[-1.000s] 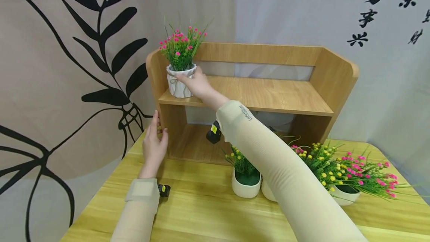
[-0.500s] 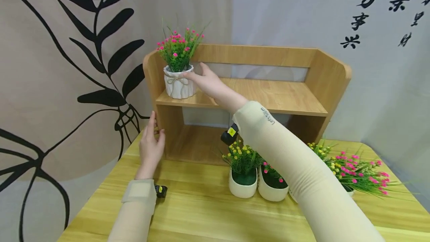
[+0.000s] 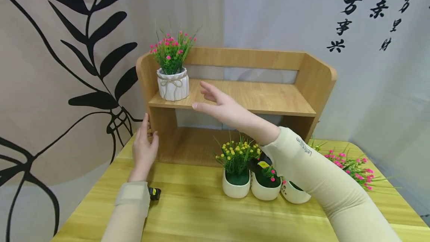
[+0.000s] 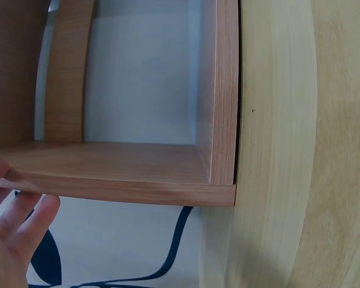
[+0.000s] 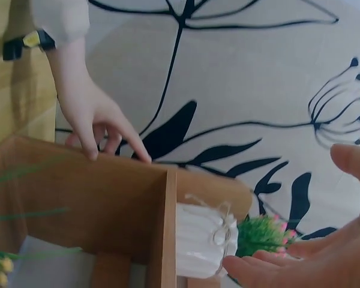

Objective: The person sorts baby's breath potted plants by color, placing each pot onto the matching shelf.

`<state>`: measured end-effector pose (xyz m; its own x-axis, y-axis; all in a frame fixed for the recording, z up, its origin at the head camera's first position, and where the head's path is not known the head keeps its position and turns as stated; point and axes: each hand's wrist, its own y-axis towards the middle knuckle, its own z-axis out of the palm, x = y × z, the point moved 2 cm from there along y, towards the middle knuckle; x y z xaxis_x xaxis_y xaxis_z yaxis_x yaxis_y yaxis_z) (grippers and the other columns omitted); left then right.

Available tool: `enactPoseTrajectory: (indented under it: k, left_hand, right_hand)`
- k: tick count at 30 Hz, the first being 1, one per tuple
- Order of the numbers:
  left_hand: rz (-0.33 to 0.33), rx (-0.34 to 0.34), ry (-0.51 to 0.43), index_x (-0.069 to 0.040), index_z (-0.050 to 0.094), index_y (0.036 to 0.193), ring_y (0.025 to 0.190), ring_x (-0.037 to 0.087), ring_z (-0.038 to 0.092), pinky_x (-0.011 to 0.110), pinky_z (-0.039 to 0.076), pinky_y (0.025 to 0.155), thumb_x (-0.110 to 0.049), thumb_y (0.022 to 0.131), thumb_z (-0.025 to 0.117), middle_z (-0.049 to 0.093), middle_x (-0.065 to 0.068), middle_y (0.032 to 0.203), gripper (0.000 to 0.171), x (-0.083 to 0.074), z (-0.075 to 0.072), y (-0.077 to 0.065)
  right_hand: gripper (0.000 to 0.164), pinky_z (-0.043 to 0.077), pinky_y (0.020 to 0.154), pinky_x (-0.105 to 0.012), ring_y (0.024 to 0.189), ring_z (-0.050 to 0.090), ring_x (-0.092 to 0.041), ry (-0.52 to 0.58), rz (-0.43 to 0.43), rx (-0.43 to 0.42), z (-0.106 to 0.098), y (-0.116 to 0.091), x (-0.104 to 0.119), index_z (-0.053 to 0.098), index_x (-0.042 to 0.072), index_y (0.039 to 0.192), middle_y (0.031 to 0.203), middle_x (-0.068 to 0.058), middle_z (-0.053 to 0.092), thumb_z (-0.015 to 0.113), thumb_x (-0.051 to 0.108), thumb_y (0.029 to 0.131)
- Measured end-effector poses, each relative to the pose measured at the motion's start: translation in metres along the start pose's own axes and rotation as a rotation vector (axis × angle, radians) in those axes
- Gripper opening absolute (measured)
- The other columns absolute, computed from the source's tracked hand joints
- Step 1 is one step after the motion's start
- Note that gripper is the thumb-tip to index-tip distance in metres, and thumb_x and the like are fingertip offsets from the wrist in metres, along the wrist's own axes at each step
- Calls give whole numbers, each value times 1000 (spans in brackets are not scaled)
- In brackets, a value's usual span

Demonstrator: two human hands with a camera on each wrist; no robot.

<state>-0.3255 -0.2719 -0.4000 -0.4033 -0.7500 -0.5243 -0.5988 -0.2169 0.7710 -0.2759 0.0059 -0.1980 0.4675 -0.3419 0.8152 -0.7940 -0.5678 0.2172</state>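
While the right grip [image 3: 221, 105] hovers, the flowerpot [image 3: 173, 86] stands apart, leftward.

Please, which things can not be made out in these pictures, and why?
- Head view: the base of the far-right pink-flowered plant, hidden by the right sleeve.
- Head view: much of the plant in the middle white pot, behind the black wrist device.
- Head view: the sleeve lettering, too small and blurred.
- Left wrist view: part of the left hand, cut by the left edge.
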Motion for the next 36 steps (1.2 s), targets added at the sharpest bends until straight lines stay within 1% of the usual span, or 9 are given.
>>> enactPoseTrajectory:
  k: [6,10,13,16,22,25,28,31,36]
  left_hand:
    - [11,10,16,-24,26,154,91,41,64,50,55,59,0,92,60,56,24,122,75,-1,0,-3]
    - [18,-10,17,-24,27,154,91,41,64,50,55,60,0,92,60,56,24,123,75,1,-2,0]
    - [18,-30,20,-25,28,154,91,41,64,51,55,60,2,91,60,56,24,123,75,4,-5,4]
    - [9,-27,27,-27,27,154,92,41,64,51,54,59,1,92,60,56,24,124,76,6,-7,4]
    - [-17,5,38,-27,25,155,96,41,63,50,55,60,0,93,58,54,23,128,76,6,-4,-1]
    - [-25,10,30,-28,24,155,98,41,63,50,56,62,0,93,58,53,22,130,76,6,-3,-3]
    - [-15,1,20,-27,25,155,97,41,63,51,56,61,1,92,59,53,22,130,76,6,-1,-4]
    - [5,-8,12,-26,26,155,96,41,63,50,56,61,2,92,60,54,23,129,77,5,1,-4]
    - [37,-25,4,-24,28,154,93,41,64,50,56,59,3,90,60,55,24,126,76,5,2,0]
  right_hand:
    - [72,38,106,-41,137,36,-14,23,-42,58,6,-44,-12,23,27,154,154,4,33,63,32,94]
    - [69,40,105,-42,134,41,-17,90,-175,49,10,-71,-20,28,20,154,151,0,38,64,20,95]
    - [67,38,107,-45,137,38,-24,147,-301,42,15,-90,-29,30,11,152,150,-6,41,63,12,94]
    - [64,40,105,-45,135,38,-32,186,-358,55,22,-108,-41,31,5,150,149,-11,42,62,7,94]
    - [62,43,103,-38,131,45,-28,218,-308,122,36,-137,-75,35,9,149,147,-8,45,60,2,93]
    - [55,46,99,-39,125,50,-30,245,-286,184,43,-145,-93,39,4,146,143,-11,49,58,4,95]
    - [50,49,95,-38,121,54,-30,298,-219,227,49,-151,-110,42,-1,143,138,-17,51,58,5,96]
    - [48,51,93,-35,119,56,-24,304,-122,223,52,-157,-128,44,-2,140,135,-19,52,59,9,96]
    - [48,51,90,-30,115,58,-18,249,-45,197,51,-169,-152,46,-5,138,132,-27,51,61,12,96]
